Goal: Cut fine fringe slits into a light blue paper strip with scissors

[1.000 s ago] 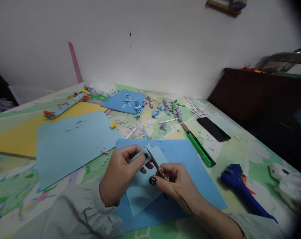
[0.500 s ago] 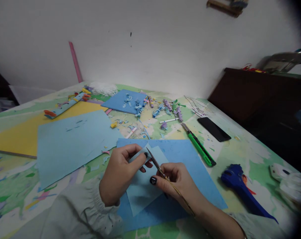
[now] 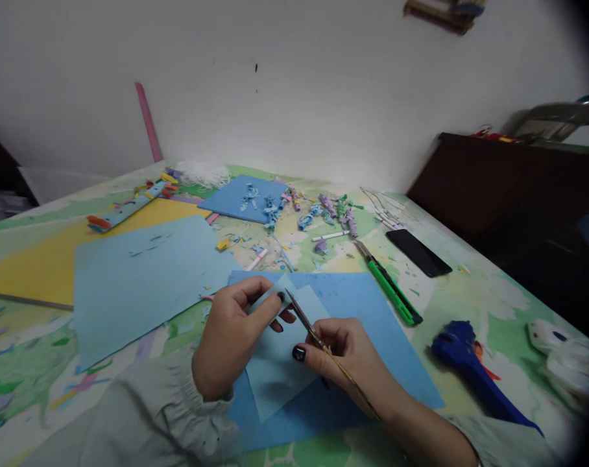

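My left hand (image 3: 233, 334) pinches the upper edge of a light blue paper piece (image 3: 279, 366), thumb and fingers closed on it. My right hand (image 3: 346, 357) grips a pair of thin gold scissors (image 3: 307, 324) whose blades point up and left into the paper beside my left fingertips. Both hands work above a darker blue sheet (image 3: 367, 324) that lies on the table at the near middle.
A large light blue sheet (image 3: 139, 272) and a yellow sheet (image 3: 36, 259) lie at left. Paper curls and scraps (image 3: 318, 211) litter the far middle. To the right lie a green utility knife (image 3: 392, 288), a black phone (image 3: 418, 251) and a blue glue gun (image 3: 469, 363).
My left hand has shifted slightly up and left along the paper's edge. The scissors and my right hand have hardly moved.
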The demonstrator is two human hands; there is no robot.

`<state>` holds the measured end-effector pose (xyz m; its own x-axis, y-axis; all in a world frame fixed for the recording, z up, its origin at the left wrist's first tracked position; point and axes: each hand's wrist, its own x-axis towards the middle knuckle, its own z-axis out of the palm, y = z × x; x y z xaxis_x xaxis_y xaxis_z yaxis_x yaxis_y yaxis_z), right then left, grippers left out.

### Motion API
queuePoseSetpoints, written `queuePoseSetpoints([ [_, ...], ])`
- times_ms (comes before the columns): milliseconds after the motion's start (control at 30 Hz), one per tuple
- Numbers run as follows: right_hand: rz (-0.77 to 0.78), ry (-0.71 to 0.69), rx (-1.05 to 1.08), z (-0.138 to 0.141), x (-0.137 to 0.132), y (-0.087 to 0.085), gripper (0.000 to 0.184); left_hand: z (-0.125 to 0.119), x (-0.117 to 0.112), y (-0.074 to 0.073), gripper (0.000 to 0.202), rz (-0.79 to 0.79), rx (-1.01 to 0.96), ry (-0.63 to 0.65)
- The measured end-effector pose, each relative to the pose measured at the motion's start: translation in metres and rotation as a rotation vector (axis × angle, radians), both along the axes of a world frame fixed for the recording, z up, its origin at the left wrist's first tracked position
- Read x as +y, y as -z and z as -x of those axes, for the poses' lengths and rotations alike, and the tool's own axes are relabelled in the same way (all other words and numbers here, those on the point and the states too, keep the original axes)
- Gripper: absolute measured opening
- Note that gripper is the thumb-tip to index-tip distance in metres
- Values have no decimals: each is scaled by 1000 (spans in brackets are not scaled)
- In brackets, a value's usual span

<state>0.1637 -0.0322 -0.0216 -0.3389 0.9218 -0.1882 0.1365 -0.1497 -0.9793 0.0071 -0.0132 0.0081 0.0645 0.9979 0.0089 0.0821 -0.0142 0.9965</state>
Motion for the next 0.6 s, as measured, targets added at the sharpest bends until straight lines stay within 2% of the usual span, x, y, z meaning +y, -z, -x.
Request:
queuePoseSetpoints([
  [600, 10, 5, -24, -1, 1, 1, 41, 0, 3, 2, 15, 10, 48, 70],
])
